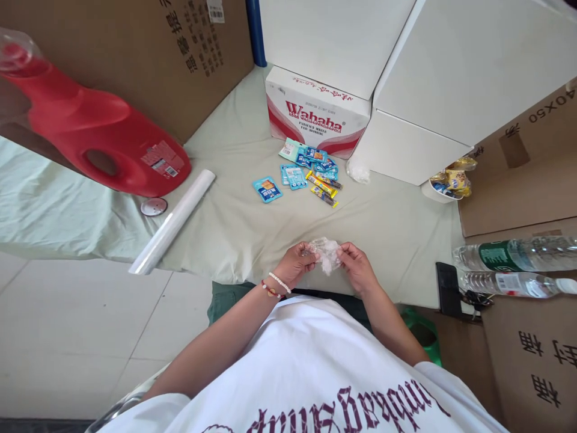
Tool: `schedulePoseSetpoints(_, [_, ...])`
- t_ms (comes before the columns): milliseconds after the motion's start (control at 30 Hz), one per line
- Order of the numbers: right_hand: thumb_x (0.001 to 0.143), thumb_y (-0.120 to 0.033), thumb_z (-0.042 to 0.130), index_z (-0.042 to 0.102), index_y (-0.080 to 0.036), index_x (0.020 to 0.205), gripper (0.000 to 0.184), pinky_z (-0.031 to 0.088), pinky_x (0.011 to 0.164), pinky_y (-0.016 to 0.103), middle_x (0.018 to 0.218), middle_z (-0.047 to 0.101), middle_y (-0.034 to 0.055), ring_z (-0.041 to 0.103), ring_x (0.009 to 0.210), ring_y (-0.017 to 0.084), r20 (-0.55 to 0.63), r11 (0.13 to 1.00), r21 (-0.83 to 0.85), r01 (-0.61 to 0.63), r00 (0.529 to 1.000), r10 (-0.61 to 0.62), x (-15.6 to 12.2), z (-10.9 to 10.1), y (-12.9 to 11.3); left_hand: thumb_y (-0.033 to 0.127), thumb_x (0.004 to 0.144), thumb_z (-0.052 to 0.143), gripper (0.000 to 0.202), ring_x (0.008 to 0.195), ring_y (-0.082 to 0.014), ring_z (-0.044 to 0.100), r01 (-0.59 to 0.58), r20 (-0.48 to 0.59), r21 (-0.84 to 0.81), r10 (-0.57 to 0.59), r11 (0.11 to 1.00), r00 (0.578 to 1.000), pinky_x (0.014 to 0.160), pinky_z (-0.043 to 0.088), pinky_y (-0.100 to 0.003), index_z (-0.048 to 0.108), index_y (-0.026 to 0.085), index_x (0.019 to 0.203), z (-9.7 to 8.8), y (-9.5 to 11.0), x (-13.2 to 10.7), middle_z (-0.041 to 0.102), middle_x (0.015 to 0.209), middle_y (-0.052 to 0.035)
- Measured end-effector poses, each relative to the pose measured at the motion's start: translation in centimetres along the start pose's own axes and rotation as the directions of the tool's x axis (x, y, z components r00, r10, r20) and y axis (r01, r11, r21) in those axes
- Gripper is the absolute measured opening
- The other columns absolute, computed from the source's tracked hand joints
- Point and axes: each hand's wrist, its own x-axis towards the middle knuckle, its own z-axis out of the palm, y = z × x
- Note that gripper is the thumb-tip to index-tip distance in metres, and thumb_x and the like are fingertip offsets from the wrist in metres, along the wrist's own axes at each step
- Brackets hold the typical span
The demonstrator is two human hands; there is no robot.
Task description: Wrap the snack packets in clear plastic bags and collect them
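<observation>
Between my hands, close to the table's front edge, is a crumpled piece of clear plastic [328, 255]; whether it is a bag or loose film I cannot tell. My left hand [296, 263], with bracelets at the wrist, pinches its left side. Its right side is pinched by the fingers of my right hand [358, 267]. Farther back on the cloth lie several blue snack packets [296, 177], one of them apart at the left [267, 189]. Yellow-and-dark snack bars [323, 196] lie beside them. A second crumpled clear plastic wad [359, 171] rests behind, to the right.
A Wahaha carton [318, 114] and white boxes [424, 78] stand at the back. At left are a large red bottle [108, 135], a clear film roll [174, 222] and a round lid [154, 207]. A snack cup [439, 192] and water bottles [514, 284] are at right.
</observation>
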Motion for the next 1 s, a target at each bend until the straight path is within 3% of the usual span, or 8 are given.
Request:
schedulePoseSetpoints(133, [0.066, -0.052, 0.094, 0.065, -0.022, 0.075, 0.042, 0.040, 0.058, 0.025, 0.068, 0.058, -0.0040, 0.047, 0.060, 0.011, -0.024, 0.990, 0.119, -0.073, 0.997, 0.076, 0.3, -1.8, -0.9, 0.027, 0.051, 0.100, 0.051, 0.061, -0.0061, 0.055, -0.019, 0.078, 0.040, 0.016, 0.999, 0.997, 0.056, 0.041, -0.020, 0.062, 0.017, 0.083, -1.2, 0.5, -0.4, 0.063, 0.074, 0.0042])
schedulePoseSetpoints(300, [0.067, -0.050, 0.093, 0.062, -0.023, 0.074, 0.042, 0.043, 0.059, 0.026, 0.069, 0.057, -0.0042, 0.048, 0.061, 0.012, -0.084, 0.988, 0.151, -0.029, 0.996, 0.042, 0.5, -3.2, -1.8, 0.024, 0.051, 0.100, 0.051, 0.066, -0.0070, 0.056, -0.018, 0.118, 0.063, 0.011, 0.998, 0.993, 0.058, 0.041, -0.020, 0.064, 0.017, 0.085, -2.4, 1.3, -0.8, 0.067, 0.084, 0.0010])
schedulePoseSetpoints(400, [0.069, -0.051, 0.092, 0.062, -0.023, 0.074, 0.041, 0.042, 0.058, 0.025, 0.068, 0.055, -0.0046, 0.047, 0.060, 0.012, -0.068, 0.993, 0.120, -0.009, 0.998, 0.017, 0.4, -3.1, -2.0, 0.044, 0.067, 0.094, 0.044, 0.081, -0.0115, 0.062, -0.046, 0.087, 0.036, 0.042, 0.998, 0.995, 0.068, 0.048, -0.022, 0.067, 0.019, 0.091, -2.4, 1.4, -0.8, 0.069, 0.095, -0.0025])
schedulePoseSetpoints(467, [0.069, -0.052, 0.092, 0.062, -0.023, 0.074, 0.042, 0.039, 0.057, 0.025, 0.066, 0.054, -0.0047, 0.045, 0.059, 0.011, -0.032, 0.995, 0.093, -0.021, 0.999, 0.024, 0.2, -2.8, -2.0, 0.062, 0.075, 0.084, 0.051, 0.095, -0.0160, 0.065, -0.081, 0.043, 0.000, 0.081, 0.997, 0.996, 0.078, 0.052, -0.026, 0.070, 0.021, 0.101, -2.1, 1.3, -0.8, 0.071, 0.107, -0.0059])
schedulePoseSetpoints(533, [0.068, -0.053, 0.092, 0.063, -0.023, 0.073, 0.042, 0.037, 0.055, 0.025, 0.064, 0.054, -0.0048, 0.044, 0.057, 0.011, 0.001, 0.997, 0.070, -0.035, 0.999, 0.035, 0.1, -2.5, -2.0, 0.076, 0.075, 0.076, 0.067, 0.105, -0.0201, 0.066, -0.083, 0.030, -0.027, 0.083, 0.996, 0.996, 0.085, 0.053, -0.030, 0.070, 0.021, 0.113, -1.7, 1.1, -0.7, 0.072, 0.117, -0.0091])
schedulePoseSetpoints(633, [0.068, -0.054, 0.092, 0.063, -0.023, 0.072, 0.042, 0.035, 0.054, 0.025, 0.063, 0.053, -0.0047, 0.042, 0.057, 0.011, 0.025, 0.999, 0.028, -0.028, 0.999, 0.027, 0.1, -2.2, -1.7, 0.086, 0.069, 0.072, 0.086, 0.105, -0.0234, 0.069, -0.004, 0.088, -0.021, 0.006, 1.000, 0.996, 0.086, 0.054, -0.034, 0.067, 0.019, 0.123, -1.3, 1.0, -0.6, 0.072, 0.118, -0.0122])
schedulePoseSetpoints(867, [0.078, -0.055, 0.084, 0.063, -0.025, 0.074, 0.037, 0.039, 0.058, 0.027, 0.065, 0.056, -0.0039, 0.047, 0.060, 0.013, -0.085, 0.968, -0.191, 0.166, 0.979, -0.184, 0.3, -1.8, -1.3, 0.082, 0.074, 0.072, 0.086, 0.106, -0.0278, 0.073, 0.081, 0.039, -0.133, -0.077, 0.988, 0.996, 0.082, 0.058, -0.039, 0.055, 0.022, 0.132, -0.4, 1.1, -1.5, 0.071, 0.123, -0.0132])
schedulePoseSetpoints(1000, [0.082, -0.053, 0.080, 0.062, -0.025, 0.077, 0.034, 0.041, 0.060, 0.028, 0.066, 0.057, -0.0037, 0.048, 0.061, 0.014, -0.086, 0.958, -0.212, 0.191, 0.973, -0.213, 0.3, -1.1, -1.1, 0.047, 0.063, 0.097, 0.072, 0.085, -0.0182, 0.072, 0.079, 0.032, -0.041, -0.078, 0.996, 0.996, 0.074, 0.054, -0.030, 0.063, 0.022, 0.121, 0.6, 0.2, -1.8, 0.074, 0.105, -0.0052])
